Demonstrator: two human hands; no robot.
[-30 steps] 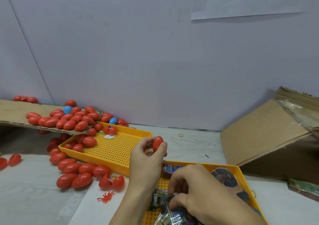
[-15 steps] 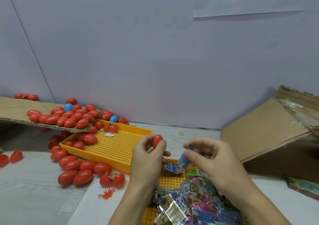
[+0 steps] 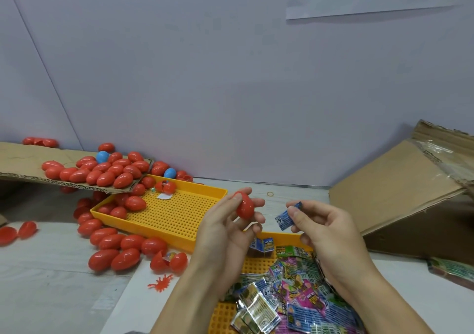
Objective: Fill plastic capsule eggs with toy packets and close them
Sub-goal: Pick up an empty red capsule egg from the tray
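A: What do your hands hold, as shown in the head view?

B: Your left hand [image 3: 225, 220] grips a closed red capsule egg [image 3: 245, 205] between thumb and fingertips, raised above the near edge of the far yellow tray [image 3: 164, 227]. Your right hand [image 3: 325, 226] pinches a small blue toy packet [image 3: 285, 217] between thumb and forefinger, just beside the egg but not touching it.

A: Where do the other task items lie?

B: The heap of toy packets [image 3: 292, 295] fills the near yellow tray [image 3: 252, 264], beneath your forearms. Red eggs [image 3: 115, 246] lie on the white table [image 3: 51, 282] to the left of the far tray, and more sit on the cardboard sheet [image 3: 23, 161] at the wall, with two blue eggs [image 3: 102, 156] among them.

A: And the remaining objects?

B: An opened egg [image 3: 168, 260] lies near the far tray's front corner, a small red plastic creature [image 3: 161, 283] just in front of it. A rubber band [image 3: 270, 194] rests by the wall, and a tilted cardboard box [image 3: 400, 192] stands at the right.
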